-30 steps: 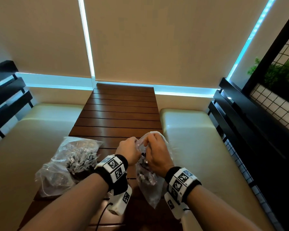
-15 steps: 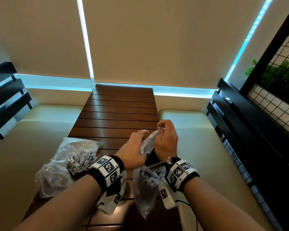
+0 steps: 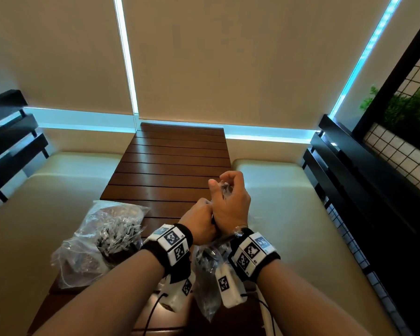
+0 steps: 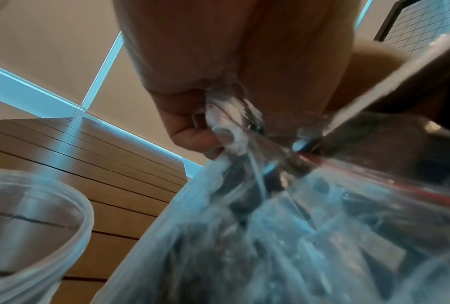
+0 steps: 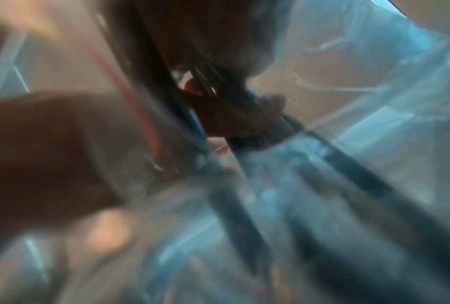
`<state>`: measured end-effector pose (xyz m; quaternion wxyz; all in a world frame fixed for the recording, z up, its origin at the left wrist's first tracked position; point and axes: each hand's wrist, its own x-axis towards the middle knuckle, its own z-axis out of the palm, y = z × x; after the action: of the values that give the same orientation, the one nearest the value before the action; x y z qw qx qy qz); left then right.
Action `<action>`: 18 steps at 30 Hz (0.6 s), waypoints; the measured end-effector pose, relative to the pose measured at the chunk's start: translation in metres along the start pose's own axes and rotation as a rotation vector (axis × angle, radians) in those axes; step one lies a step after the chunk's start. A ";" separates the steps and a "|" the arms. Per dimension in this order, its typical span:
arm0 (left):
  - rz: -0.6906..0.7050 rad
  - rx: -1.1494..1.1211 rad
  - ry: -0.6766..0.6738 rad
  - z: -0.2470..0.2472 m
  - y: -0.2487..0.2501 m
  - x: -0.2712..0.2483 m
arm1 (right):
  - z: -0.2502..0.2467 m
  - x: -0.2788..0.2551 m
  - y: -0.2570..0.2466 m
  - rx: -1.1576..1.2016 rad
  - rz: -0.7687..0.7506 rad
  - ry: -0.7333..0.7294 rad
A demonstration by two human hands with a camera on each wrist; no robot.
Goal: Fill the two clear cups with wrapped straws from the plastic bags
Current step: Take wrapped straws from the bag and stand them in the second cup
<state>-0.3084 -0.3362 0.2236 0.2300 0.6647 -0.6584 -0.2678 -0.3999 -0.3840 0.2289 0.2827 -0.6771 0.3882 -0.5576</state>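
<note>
Second bag (image 3: 100,241) of straws lies on the wooden table (image 3: 177,166), left of the arms. The held bag (image 3: 207,282) hangs mouth up, long axis roughly vertical, between the wrists. Thin, floppy, slippery plastic, I'd guess, so hold the top edge. Left hand (image 3: 200,223) and right hand (image 3: 228,200) are pressed together, both pinching it there. A cup (image 4: 31,222) sits just beside it.
</note>
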 end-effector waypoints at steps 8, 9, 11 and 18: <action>-0.065 -0.095 0.008 -0.002 0.008 -0.001 | 0.000 -0.015 0.019 -0.056 0.244 -0.053; -0.057 -0.117 -0.020 -0.005 0.008 -0.003 | 0.000 -0.014 0.022 -0.085 0.238 -0.039; -0.037 -0.183 -0.069 -0.015 0.008 -0.007 | 0.000 -0.009 0.026 -0.109 0.237 -0.004; 0.011 -0.001 -0.192 -0.021 0.007 -0.020 | 0.004 0.003 0.024 -0.119 0.267 0.075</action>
<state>-0.2996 -0.3176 0.2449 0.1676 0.6325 -0.6808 -0.3292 -0.4010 -0.3997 0.2099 0.2991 -0.6138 0.5172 -0.5161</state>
